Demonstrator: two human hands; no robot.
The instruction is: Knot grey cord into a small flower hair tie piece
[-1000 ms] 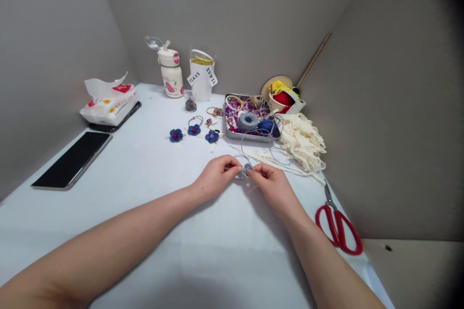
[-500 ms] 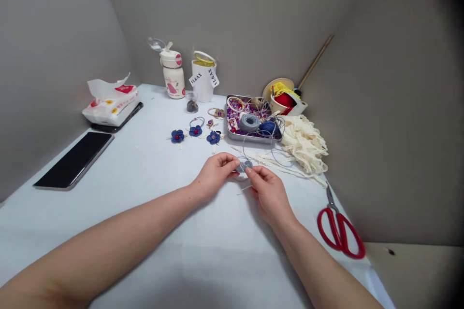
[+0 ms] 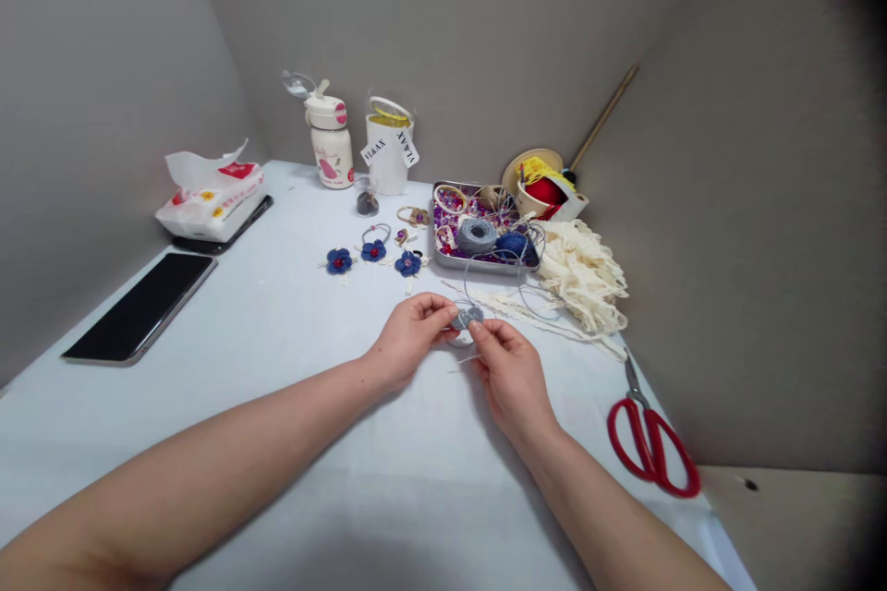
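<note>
My left hand [image 3: 410,332] and my right hand [image 3: 509,371] meet over the middle of the white table [image 3: 291,443]. Between their pinched fingertips sits a small grey yarn-wrapped ring [image 3: 467,318]. A thin grey yarn strand [image 3: 500,282] runs from it to the grey yarn ball [image 3: 476,234] in the metal tray [image 3: 485,264]. A short pale strip sticks out below my right fingers. Three blue yarn flowers [image 3: 374,251] lie on the table beyond my left hand.
Red-handled scissors [image 3: 650,443] lie near the right table edge. Cream lace trim [image 3: 582,272] is heaped by the tray. A bowl with red and yellow yarn [image 3: 542,182], a white cup [image 3: 386,148], a drinking bottle [image 3: 328,137], a tissue pack [image 3: 209,194] and a dark tablet [image 3: 142,305] stand around.
My right hand has drawn slightly nearer and turned, its fingers shifting on the ring. The left hand has barely moved.
</note>
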